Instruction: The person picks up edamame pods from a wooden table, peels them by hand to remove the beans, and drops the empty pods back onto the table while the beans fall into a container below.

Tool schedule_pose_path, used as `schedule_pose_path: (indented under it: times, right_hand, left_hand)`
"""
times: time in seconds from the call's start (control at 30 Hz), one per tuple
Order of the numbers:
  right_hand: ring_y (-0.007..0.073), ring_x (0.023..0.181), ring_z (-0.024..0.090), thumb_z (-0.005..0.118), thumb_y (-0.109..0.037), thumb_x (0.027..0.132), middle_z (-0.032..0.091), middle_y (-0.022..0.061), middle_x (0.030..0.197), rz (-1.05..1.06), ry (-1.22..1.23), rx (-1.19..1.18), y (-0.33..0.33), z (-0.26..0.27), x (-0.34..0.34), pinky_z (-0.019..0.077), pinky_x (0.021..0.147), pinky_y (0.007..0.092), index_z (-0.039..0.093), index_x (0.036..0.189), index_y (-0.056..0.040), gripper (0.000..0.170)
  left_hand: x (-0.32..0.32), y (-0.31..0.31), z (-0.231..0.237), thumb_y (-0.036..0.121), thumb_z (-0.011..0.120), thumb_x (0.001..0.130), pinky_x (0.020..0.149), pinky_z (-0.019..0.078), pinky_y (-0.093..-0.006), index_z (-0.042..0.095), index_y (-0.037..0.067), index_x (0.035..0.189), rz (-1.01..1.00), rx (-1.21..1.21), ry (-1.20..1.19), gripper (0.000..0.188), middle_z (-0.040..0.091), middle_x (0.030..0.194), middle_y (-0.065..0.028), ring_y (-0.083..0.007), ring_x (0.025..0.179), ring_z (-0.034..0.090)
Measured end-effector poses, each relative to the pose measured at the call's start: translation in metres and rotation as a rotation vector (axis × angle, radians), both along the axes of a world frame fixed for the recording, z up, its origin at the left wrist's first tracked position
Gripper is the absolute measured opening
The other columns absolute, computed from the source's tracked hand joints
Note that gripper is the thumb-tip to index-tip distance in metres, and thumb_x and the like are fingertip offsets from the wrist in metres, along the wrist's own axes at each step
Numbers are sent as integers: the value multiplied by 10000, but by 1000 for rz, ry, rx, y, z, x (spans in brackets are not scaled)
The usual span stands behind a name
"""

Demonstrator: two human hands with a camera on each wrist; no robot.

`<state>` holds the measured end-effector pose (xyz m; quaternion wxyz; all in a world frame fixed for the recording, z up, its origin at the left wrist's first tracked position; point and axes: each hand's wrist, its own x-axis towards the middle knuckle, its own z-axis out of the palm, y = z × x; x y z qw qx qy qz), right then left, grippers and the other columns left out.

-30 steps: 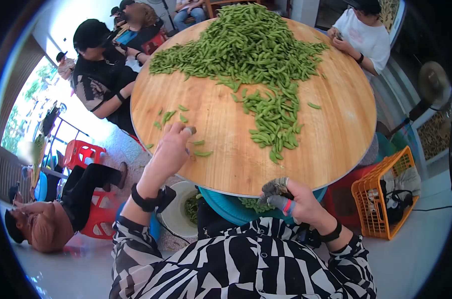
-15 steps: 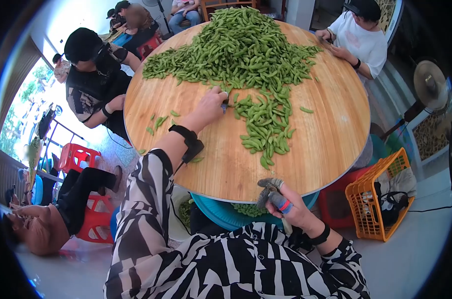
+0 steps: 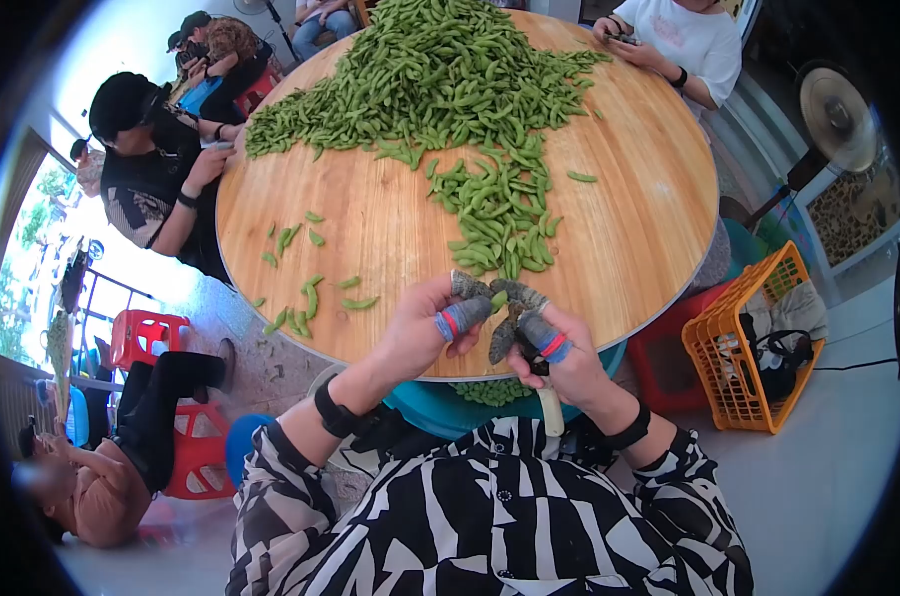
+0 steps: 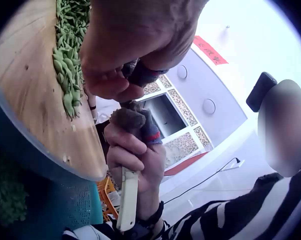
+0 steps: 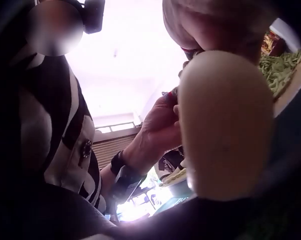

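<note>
At the table's near edge, my left hand (image 3: 432, 320) pinches a green pod (image 3: 498, 300) between covered thumb and fingertips. My right hand (image 3: 561, 350), its thumb and fingertips also covered, meets it at the pod and curls round a pale handle (image 3: 551, 411). In the left wrist view this handle (image 4: 127, 201) sticks out below the right hand (image 4: 136, 150); in the right wrist view the handle (image 5: 225, 125) hides much of the scene. Whatever the handle belongs to is hidden. A large heap of pods (image 3: 450, 79) spreads down the round wooden table (image 3: 638, 228).
Loose pods (image 3: 311, 296) lie at the table's left. A teal basin (image 3: 420, 407) stands under the near edge, an orange crate (image 3: 713, 368) to the right. Several people sit around; one in black (image 3: 137, 179) is at the left edge. A fan (image 3: 837, 117) stands right.
My left hand has moved from the pods back to my right hand, now with a pod. Several more loose pods show at the table's left. The head view has shifted.
</note>
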<state>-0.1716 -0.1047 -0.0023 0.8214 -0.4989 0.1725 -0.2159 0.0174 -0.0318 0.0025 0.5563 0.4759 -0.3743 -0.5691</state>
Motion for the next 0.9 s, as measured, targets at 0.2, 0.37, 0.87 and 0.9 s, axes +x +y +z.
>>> schedule_pose_path:
  times: [0.2,0.37,0.87,0.9]
  right_hand:
    - [56,475,429,362,-163,1003,526,37,654,21,7,-12,4,-7,0,343,432,178,410,1335,-44,356]
    - [52,469,425,389,-142,994,525,31,646,15,-1,23,3,-4,1,339,425,178,449,1310,-45,336]
    - [50,482,442,431,-109,979,573,63,675,109,-41,161,-2,-5,-5,313,388,175,494,1293,-59,324]
    - [56,475,448,435,-121,981,569,62,662,73,-37,179,0,-3,-5,319,386,176,496,1288,-55,320]
  left_hand:
    - [-6,2,-7,141,593,917,453,343,-203,589,15,983,55,0,-44,142,533,650,-3,-60,517,462]
    - [-8,6,-8,142,595,916,483,349,-192,593,26,1000,94,-58,-121,144,543,688,14,-41,560,460]
    - [3,4,-21,80,608,881,478,359,-230,572,32,1046,-207,54,645,175,555,745,-43,-109,578,506]
    - [2,3,-16,66,622,868,484,377,-230,586,29,1039,-85,18,407,178,572,762,-49,-112,595,528]
